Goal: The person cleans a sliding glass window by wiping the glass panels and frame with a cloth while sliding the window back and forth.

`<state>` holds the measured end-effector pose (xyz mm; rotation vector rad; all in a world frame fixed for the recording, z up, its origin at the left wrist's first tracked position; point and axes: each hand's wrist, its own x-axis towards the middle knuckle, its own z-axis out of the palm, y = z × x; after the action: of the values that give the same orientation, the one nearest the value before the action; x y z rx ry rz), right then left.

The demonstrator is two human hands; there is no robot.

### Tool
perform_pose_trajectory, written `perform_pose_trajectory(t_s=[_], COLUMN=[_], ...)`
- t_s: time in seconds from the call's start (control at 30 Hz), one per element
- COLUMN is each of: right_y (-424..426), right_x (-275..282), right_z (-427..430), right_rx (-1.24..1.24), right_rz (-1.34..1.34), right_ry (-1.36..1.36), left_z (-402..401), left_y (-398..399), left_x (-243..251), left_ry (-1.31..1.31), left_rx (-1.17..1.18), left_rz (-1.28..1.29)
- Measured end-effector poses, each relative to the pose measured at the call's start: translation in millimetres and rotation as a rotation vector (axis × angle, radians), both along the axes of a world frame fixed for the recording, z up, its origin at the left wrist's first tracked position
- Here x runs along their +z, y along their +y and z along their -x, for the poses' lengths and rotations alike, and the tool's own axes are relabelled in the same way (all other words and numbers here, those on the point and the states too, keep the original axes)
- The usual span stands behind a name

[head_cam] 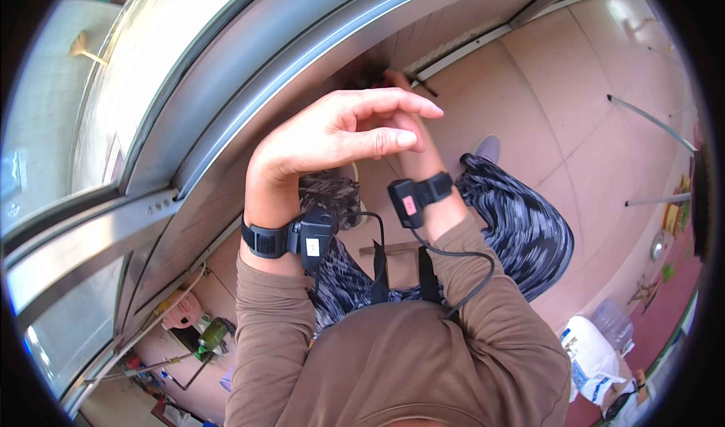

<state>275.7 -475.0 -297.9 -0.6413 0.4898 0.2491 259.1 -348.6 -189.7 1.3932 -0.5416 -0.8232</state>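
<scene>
My left hand (345, 129) is raised in front of the sliding-door frame. Its wrist bends sharply, and its thumb and loosely curled fingers stand apart with nothing visible between them. My right hand (398, 77) reaches down behind it, low beside the metal door panel (442, 30). Most of the right hand is hidden by the left, and the part that shows is blurred. A dark, thin object (425, 85) sticks out beside it against the tiled floor; I cannot tell whether the hand grips it. Each wrist wears a black strap with a cabled device.
A glazed metal frame (243, 87) curves along the left. Behind me on the left lie a green bottle (212, 334) and a pink container (182, 310). At right are thin metal legs (651, 121), a white sack (589, 359) and a clear plastic jug (612, 322).
</scene>
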Motion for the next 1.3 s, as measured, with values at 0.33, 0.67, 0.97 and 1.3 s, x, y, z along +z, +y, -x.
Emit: perform_pose_trajectory(t_s=[0.33,0.67,0.97,1.3], right_y=[4,6,23,5], right_x=[-2,-174,-232,-32], right_z=[24,-3,-13,22], right_rx=[0.019,0.026,0.091,0.004], right_rz=[-0.078,-0.072,-0.286,0.394], right_ry=[-0.161,0.259,0.33,-0.22], left_z=[28,19,16,24], left_y=[3,-15,-29,-29], left_x=[39,43,25,12], left_ry=[-0.033,-0.002,-0.097,-0.05], left_rx=[0.174,0.101,-0.103,-0.112], left_rz=[0.172,0.15,0.118,0.086])
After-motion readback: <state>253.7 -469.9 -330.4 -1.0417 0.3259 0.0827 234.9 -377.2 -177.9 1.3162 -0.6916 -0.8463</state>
